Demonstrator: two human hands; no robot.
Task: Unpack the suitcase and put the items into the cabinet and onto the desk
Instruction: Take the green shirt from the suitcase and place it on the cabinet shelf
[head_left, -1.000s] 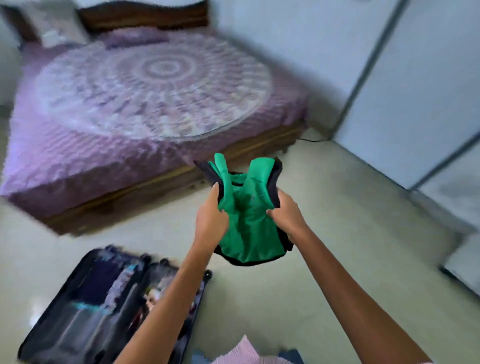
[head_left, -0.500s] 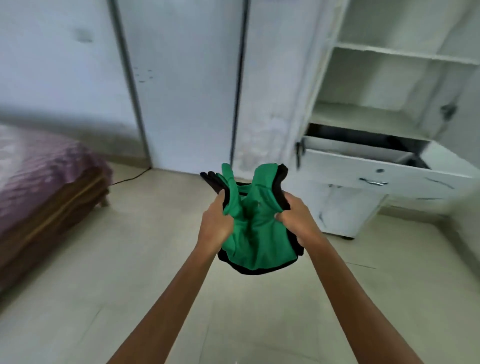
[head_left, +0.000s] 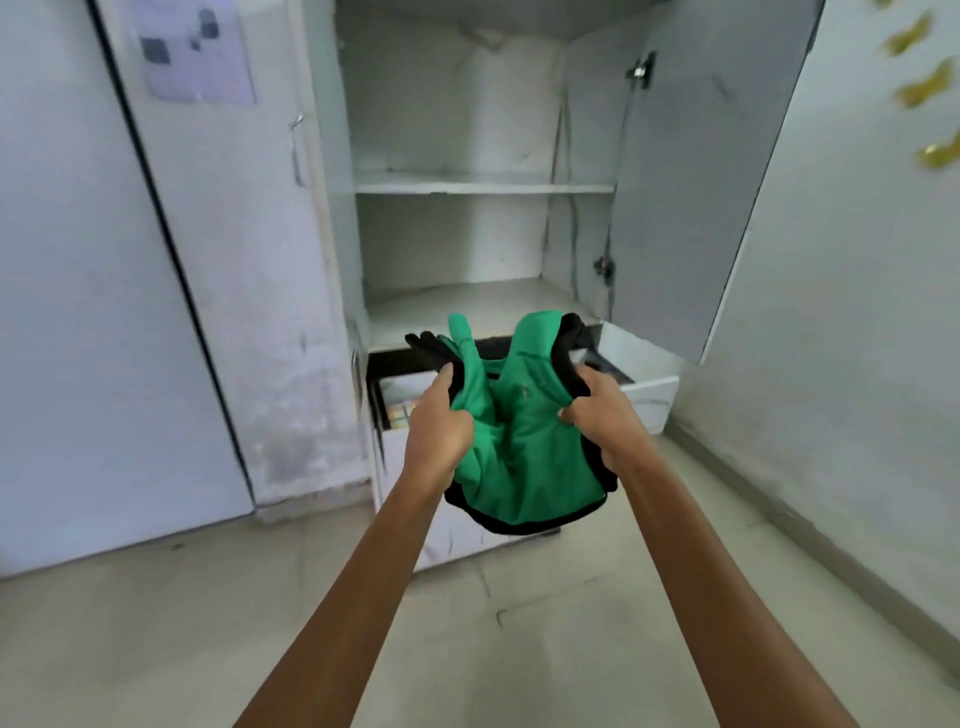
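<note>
Facing the open cabinet (head_left: 452, 239), left grip (head_left: 439, 423) and right grip (head_left: 600, 410) clutch a green-and-black garment (head_left: 524, 457), not yet shelved.

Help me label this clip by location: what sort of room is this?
Likely a home bedroom or dressing area: an open white cabinet with shelves, a pulled-out drawer beneath, tall closed wardrobe doors beside it, and a green garment gripped by the left hand and right hand.
</note>
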